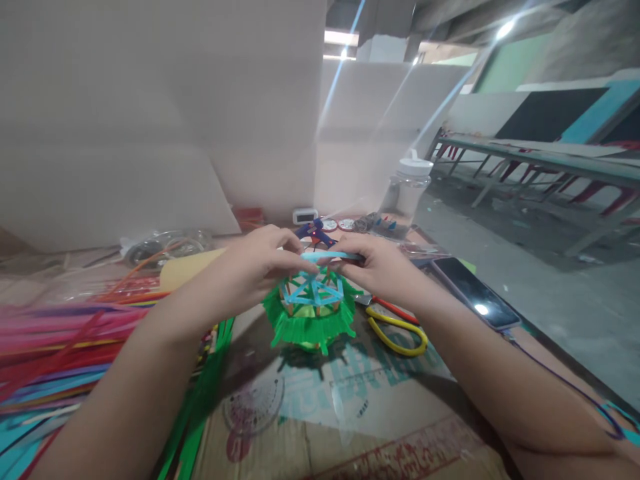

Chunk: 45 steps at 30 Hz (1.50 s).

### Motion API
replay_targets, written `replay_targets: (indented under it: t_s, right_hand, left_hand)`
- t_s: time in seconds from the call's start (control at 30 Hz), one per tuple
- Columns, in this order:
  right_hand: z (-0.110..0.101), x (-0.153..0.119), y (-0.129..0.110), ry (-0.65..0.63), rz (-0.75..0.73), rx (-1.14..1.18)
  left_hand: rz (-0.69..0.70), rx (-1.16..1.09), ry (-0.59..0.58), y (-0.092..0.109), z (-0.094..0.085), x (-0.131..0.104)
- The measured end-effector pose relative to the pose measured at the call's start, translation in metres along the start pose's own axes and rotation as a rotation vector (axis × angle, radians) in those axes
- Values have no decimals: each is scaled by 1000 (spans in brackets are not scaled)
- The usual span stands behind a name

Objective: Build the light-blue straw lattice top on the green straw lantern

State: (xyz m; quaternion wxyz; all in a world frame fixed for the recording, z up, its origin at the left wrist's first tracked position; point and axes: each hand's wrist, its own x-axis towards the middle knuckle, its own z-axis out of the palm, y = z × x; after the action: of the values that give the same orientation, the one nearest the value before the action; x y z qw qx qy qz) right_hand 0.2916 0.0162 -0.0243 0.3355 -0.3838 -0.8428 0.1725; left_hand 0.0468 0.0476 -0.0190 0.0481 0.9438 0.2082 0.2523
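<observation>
A small handmade craft model [314, 327] stands over the cardboard at the middle, with a frilled bright green skirt and a light blue lattice around its upper part. Across its top lies a light blue strip [325, 255]. My left hand [260, 260] has its fingers curled onto the strip's left end. From the other side my right hand [375, 263] pinches the strip's right end, where something dark shows between the fingers. My hands partly cover the model's top. Scissors [397, 333] with yellow and red handles lie close to my right wrist.
Coloured strips [65, 353] heap up on the left, with green strips [200, 407] nearer. Behind my hands are a blue glue gun [316, 231] and a small white display device [305, 215]. A clear bottle [403, 197] stands back right; a cabled phone [475, 293] lies right.
</observation>
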Motion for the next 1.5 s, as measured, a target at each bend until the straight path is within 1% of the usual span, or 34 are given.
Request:
replay_targets:
  t_s: [0.07,0.17,0.3,0.37,0.5,0.6,0.8,0.97,1.07,1.2,1.33,1.4,1.5]
  right_hand:
    - [1,2,0,-25,3,-10]
    - [0,5,-3,-61,23,-50]
    - [-2,8,-7,-129,22,-62]
    - [-2,9,-8,-143,4,-53]
    - [0,10,-10,-138,-5,-69]
    - [0,11,-11,-137,5,-91]
    - [1,10,-9,-128,6,-95]
    - [0,9,-8,-112,5,-110]
    - [0,9,-7,-112,4,-107]
    - [0,9,-8,-112,30,-115]
    - [1,9,-7,-108,36,-83]
    - [1,9,-6,-107,20,-73]
    - [2,9,-5,-112,12,-72]
  left_hand:
    - [22,44,-22,3,1,1]
    - [11,87,-30,9,2,2]
    - [-10,123,-3,14,3,3]
    - [-22,137,6,16,4,5]
    - [-38,169,-4,17,6,8]
    - [-24,160,-1,17,6,8]
    - [6,142,48,11,9,7]
    - [-43,129,29,10,11,8]
    - [-63,46,9,12,8,7]
    - [-78,-44,6,11,-3,-1]
    - [-88,9,51,8,-13,-5]
    - [-42,37,55,6,-13,-3]
    - [13,56,27,5,-8,0]
